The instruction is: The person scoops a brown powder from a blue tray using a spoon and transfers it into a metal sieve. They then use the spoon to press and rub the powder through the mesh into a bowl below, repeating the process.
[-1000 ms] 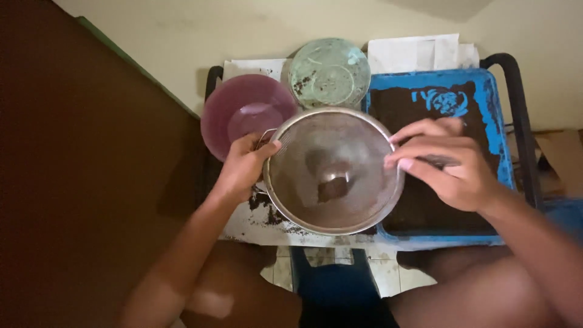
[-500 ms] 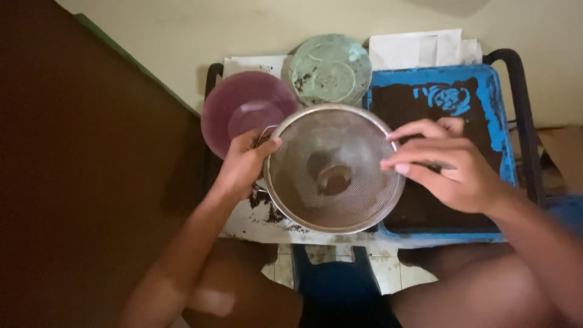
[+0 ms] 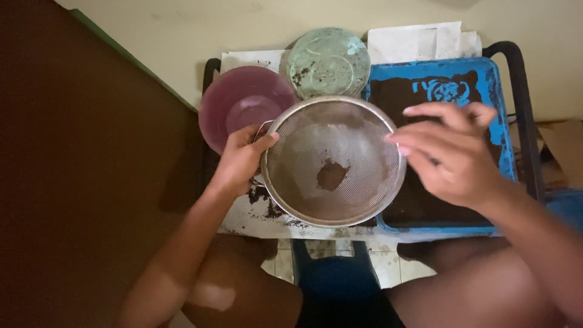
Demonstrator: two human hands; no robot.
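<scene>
Blue tray (image 3: 495,91), frame right, holds dark powder. Round metal sieve (image 3: 334,161), centre, small brown clump inside; left hand (image 3: 240,161) grips its left rim, right hand (image 3: 452,152) loose, fingers spread, touching its right rim. Purple bowl (image 3: 243,106), green lid (image 3: 328,61) above.

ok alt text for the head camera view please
Seen from above, a person's left hand grips the rim of a round metal mesh sieve holding a small clump of dark powder, while the right hand touches its opposite rim. Behind lie a blue tray of dark powder, a purple bowl and a green lid.
</scene>
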